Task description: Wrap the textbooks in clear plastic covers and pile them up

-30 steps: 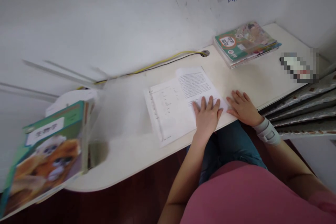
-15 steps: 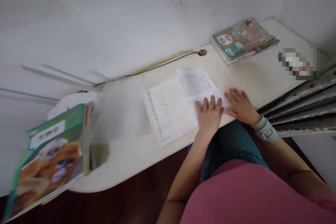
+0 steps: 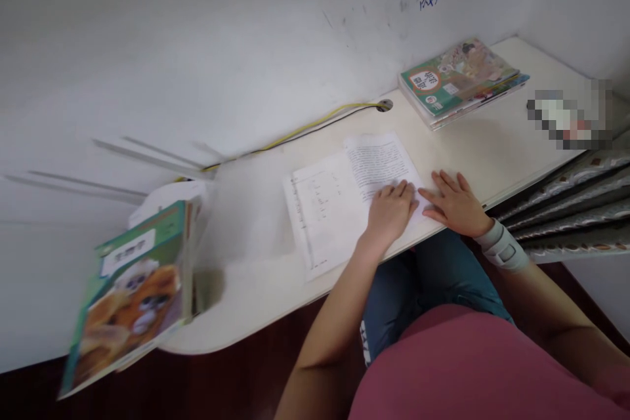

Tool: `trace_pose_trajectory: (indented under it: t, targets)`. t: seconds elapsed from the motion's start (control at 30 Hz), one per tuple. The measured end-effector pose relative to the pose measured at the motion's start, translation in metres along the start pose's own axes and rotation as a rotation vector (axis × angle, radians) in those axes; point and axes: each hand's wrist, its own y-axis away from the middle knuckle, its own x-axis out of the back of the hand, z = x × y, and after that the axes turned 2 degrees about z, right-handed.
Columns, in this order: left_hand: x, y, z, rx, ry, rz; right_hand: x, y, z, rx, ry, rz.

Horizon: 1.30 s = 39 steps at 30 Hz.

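Observation:
An open booklet point(image 3: 329, 236) lies on the white desk, with printed text on its right-hand page and sparse marks on the left one. My left hand point(image 3: 392, 213) rests on the lower part of the text page, palm down, its fingers slightly bent and close together. Nothing shows in its grasp. Just beyond the booklet's right edge, my right hand point(image 3: 457, 203) lies flat on the desk with fingers spread. Its thumb and index finger reach to the page's edge. A grey wristband point(image 3: 501, 246) circles the right wrist.
A pile of books point(image 3: 462, 82) lies at the back right, near a blurred-out object point(image 3: 566, 118). More books point(image 3: 132, 295) stand at the left end. Yellow and black cables point(image 3: 315, 123) run along the wall into a desk hole. A patterned curtain point(image 3: 566, 210) hangs at the right.
My left hand's fingers have drawn in and closer together on the page. My right hand remains spread beside the booklet. The view has shifted slightly, moving the desk rightward in the picture.

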Motion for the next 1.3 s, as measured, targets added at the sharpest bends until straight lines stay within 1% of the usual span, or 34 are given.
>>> trace_pose_trajectory:
  t: [0.1, 0.17, 0.27, 0.33, 0.37, 0.47, 0.53, 0.6, 0.67, 0.8, 0.87, 0.97, 1.07, 1.2, 1.3]
  targets:
    - [0.001, -0.02, -0.01, -0.037, 0.001, -0.043, -0.002, 0.0, 0.0, -0.009, -0.01, 0.021]
    - [-0.001, -0.029, -0.01, -0.039, 0.001, -0.064, -0.002, 0.0, 0.0, -0.023, -0.02, 0.036]
    - [-0.002, -0.03, -0.007, -0.036, 0.004, -0.041, -0.003, -0.001, 0.0, -0.036, -0.035, 0.039]
    - [0.0, -0.02, -0.008, -0.02, 0.009, 0.033, -0.003, -0.001, 0.0, -0.036, -0.047, 0.033]
    - [0.001, -0.013, -0.011, 0.011, 0.018, 0.088, -0.003, -0.001, -0.001, -0.038, -0.052, 0.033]
    - [0.001, 0.016, -0.027, 0.187, 0.12, 0.259, -0.002, 0.0, -0.004, -0.056, -0.062, 0.037]
    - [-0.006, 0.034, -0.038, 0.271, 0.255, 0.295, -0.002, 0.001, -0.002, -0.07, -0.077, 0.034]
    - [-0.016, 0.046, -0.044, 0.287, 0.365, 0.27, -0.001, -0.002, 0.006, -0.066, -0.106, 0.025]
    - [-0.025, 0.052, -0.045, 0.263, 0.403, 0.243, -0.001, -0.01, 0.021, -0.061, -0.122, 0.017]
    - [-0.03, 0.05, -0.042, 0.202, 0.383, 0.23, -0.002, -0.034, 0.058, -0.103, -0.065, -0.013]
    - [-0.03, 0.047, -0.042, 0.189, 0.368, 0.224, -0.004, -0.043, 0.068, -0.09, -0.041, -0.038]
    - [-0.032, 0.045, -0.045, 0.181, 0.332, 0.232, -0.007, -0.047, 0.072, -0.06, -0.031, -0.043]
    - [-0.036, 0.045, -0.049, 0.156, 0.288, 0.242, -0.007, -0.046, 0.069, -0.072, -0.019, -0.05]
    - [-0.038, 0.048, -0.053, 0.123, 0.247, 0.206, -0.005, -0.044, 0.068, -0.081, -0.003, -0.063]
    - [-0.036, 0.047, -0.05, 0.135, 0.239, 0.177, -0.005, -0.044, 0.069, -0.077, 0.004, -0.06]
